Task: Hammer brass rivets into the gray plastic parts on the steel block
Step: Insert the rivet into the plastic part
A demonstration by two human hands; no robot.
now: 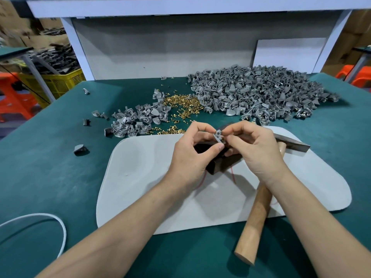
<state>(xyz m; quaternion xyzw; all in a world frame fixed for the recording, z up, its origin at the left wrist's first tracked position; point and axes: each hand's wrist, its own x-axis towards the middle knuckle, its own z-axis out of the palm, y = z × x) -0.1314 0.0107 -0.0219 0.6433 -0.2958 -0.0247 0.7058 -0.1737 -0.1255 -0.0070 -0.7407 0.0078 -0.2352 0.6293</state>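
The left hand pinched the part between thumb and fingers, just above the block. The right hand pinched its other side; any rivet there was too small to tell. The part looked light, stiff and slick, best gripped by its flat sides. The hammer lay under the right wrist.

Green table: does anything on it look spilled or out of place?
Small brass rivets lie strewn loose between the large heap of gray plastic parts and the smaller heap. One dark gray part sits alone, far left.
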